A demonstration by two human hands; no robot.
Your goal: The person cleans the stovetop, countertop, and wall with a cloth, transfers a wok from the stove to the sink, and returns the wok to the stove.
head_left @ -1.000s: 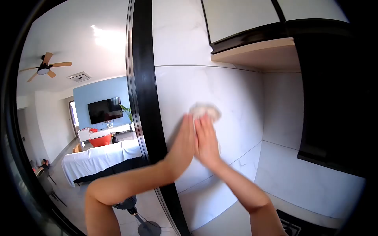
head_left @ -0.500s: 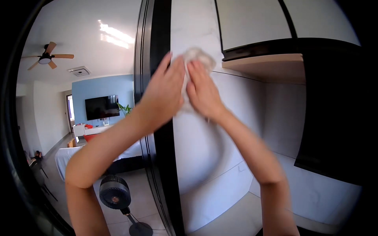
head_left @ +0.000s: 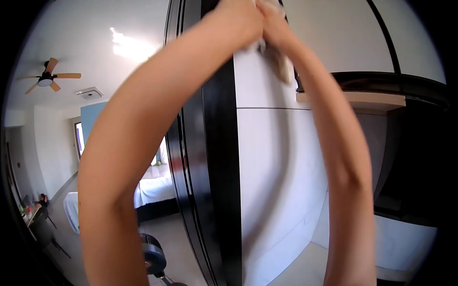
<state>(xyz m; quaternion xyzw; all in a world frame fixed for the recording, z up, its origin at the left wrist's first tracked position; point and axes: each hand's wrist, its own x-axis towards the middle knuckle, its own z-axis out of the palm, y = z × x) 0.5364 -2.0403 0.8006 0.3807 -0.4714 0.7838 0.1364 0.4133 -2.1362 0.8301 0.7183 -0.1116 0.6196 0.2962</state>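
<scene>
Both my arms reach up to the top of the view. My left hand (head_left: 241, 21) is cut off by the upper edge, its fingers hidden; pale cloth shows just under its wrist. Against it, my right hand (head_left: 274, 26) is closed on a pale cloth (head_left: 285, 71), whose loose end hangs below the hand in front of the white wall panel (head_left: 265, 143). Motion blurs the hands and the cloth. Beside them on the left runs a black door frame (head_left: 222, 162).
Right of my arm juts a light wooden shelf edge (head_left: 377, 101) beneath pale cabinet doors (head_left: 334, 33). Past the frame on the left lies a room with a ceiling fan (head_left: 46, 81), a standing fan (head_left: 153, 255) and a white-covered piece of furniture (head_left: 155, 190).
Both hands and the cloth have moved up the wall panel to the top of the view. The cloth's end now hangs down below my right hand. The camera view has shifted too.
</scene>
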